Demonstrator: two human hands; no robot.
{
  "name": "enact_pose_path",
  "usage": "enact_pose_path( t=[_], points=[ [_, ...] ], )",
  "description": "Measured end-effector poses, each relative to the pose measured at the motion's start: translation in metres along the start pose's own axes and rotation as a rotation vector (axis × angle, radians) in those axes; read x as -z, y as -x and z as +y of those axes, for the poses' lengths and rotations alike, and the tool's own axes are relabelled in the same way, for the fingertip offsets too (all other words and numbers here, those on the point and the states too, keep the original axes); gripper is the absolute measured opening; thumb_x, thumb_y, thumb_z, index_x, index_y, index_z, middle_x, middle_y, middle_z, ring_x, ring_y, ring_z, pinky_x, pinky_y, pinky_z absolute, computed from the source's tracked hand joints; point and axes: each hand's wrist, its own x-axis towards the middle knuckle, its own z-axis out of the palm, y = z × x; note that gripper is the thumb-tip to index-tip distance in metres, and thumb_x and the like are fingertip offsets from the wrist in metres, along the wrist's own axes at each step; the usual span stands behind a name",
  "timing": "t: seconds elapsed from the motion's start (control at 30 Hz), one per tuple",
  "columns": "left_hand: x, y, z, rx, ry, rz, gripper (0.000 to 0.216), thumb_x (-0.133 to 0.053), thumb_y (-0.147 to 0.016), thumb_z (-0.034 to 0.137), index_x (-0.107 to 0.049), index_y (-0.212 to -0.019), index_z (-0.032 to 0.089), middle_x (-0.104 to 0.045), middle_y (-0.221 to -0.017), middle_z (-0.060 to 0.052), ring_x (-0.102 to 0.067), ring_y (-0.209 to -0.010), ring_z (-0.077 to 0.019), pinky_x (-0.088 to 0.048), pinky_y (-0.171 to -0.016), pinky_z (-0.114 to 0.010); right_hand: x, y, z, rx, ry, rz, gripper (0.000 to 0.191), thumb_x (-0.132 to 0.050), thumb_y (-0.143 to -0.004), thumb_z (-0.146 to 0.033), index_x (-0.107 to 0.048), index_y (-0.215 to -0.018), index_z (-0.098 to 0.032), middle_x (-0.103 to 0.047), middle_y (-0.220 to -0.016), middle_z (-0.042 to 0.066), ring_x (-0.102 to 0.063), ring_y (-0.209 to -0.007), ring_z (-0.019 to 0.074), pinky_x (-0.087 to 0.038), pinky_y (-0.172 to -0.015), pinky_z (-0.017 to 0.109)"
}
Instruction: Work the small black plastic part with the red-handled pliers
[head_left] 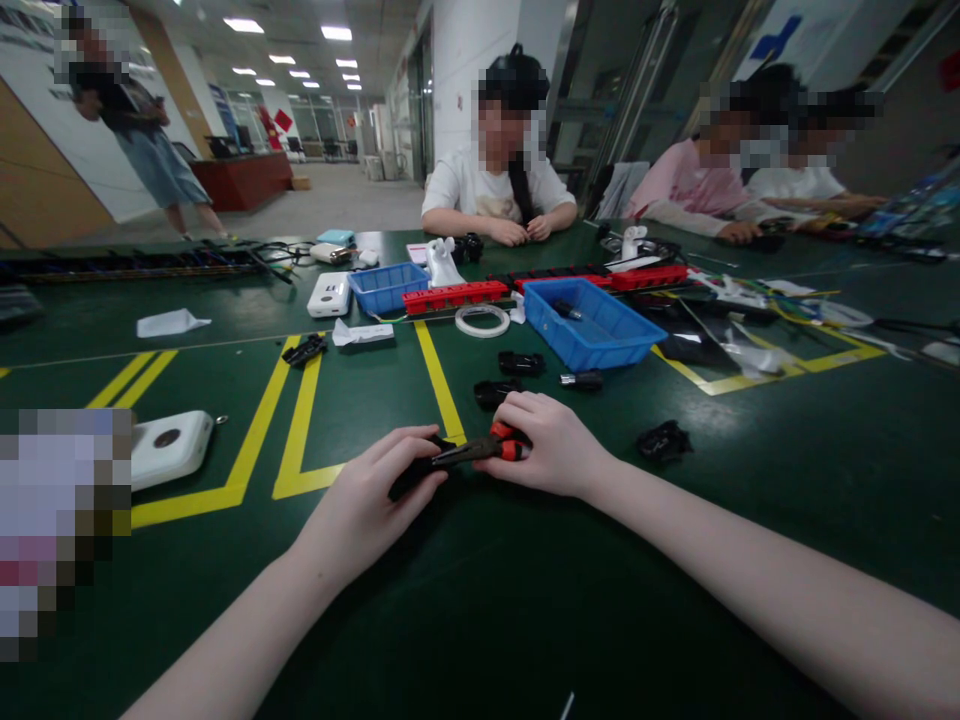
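My left hand (pixel 375 500) is closed round a small black part (pixel 409 480) just above the green table (pixel 480 620). My right hand (pixel 547 445) grips red-handled pliers (pixel 487 449), whose jaws point left and meet the black part. More small black parts lie close by: one (pixel 495 392) just beyond my right hand, another (pixel 521 363) further back, a short cylinder-like one (pixel 581 379), and one (pixel 664 440) to the right.
A large blue bin (pixel 592 325), a smaller blue bin (pixel 386 287), red strips (pixel 454 296), a tape roll (pixel 482 320) and white devices (pixel 171 447) lie on the table. Yellow lines (pixel 296 430) mark it. People sit at the far side; one stands far left.
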Motion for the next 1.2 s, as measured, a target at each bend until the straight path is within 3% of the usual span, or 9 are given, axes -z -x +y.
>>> enact_pose_path(
  t=[0.1,0.37,0.9,1.2],
  points=[
    [0.0003,0.0003,0.0008,0.017,0.017,-0.005,0.017,-0.059,-0.093,0.022,-0.061,-0.11,0.022,-0.064,-0.126,-0.008,-0.066,-0.113,-0.0216,-0.059,-0.095,-0.042,0.0005,0.0,0.0001,0.001,0.011,0.004,0.04,-0.067,-0.079,-0.059,-0.055,-0.077,-0.02,-0.06,-0.081,0.004,-0.052,-0.072,0.0177,-0.036,-0.067,0.032],
    [0.0,0.0006,-0.0004,0.033,0.023,-0.022,0.018,-0.06,-0.093,0.023,-0.06,-0.111,0.023,-0.064,-0.125,-0.006,-0.065,-0.113,-0.02,-0.058,-0.095,-0.04,-0.0006,0.0001,0.0014,0.013,0.024,0.023,0.04,-0.068,-0.078,-0.058,-0.057,-0.079,-0.019,-0.06,-0.082,0.004,-0.052,-0.073,0.0178,-0.036,-0.067,0.032],
    [0.0007,-0.0007,0.001,0.001,-0.073,0.021,0.016,-0.06,-0.094,0.022,-0.059,-0.109,0.022,-0.066,-0.124,-0.006,-0.061,-0.113,-0.0218,-0.051,-0.094,-0.043,-0.0013,-0.0007,0.0023,0.015,0.003,0.002,0.038,-0.067,-0.079,-0.055,-0.055,-0.076,-0.02,-0.058,-0.08,0.003,-0.051,-0.071,0.0173,-0.037,-0.066,0.031],
    [0.0003,0.0001,0.0004,-0.007,-0.065,-0.04,0.017,-0.059,-0.094,0.021,-0.058,-0.111,0.023,-0.064,-0.126,-0.006,-0.062,-0.109,-0.0212,-0.053,-0.09,-0.042,-0.0022,0.0006,0.0025,0.042,0.024,-0.003,0.039,-0.069,-0.078,-0.055,-0.056,-0.078,-0.019,-0.059,-0.082,0.004,-0.052,-0.073,0.0177,-0.038,-0.068,0.032]
  ],
)
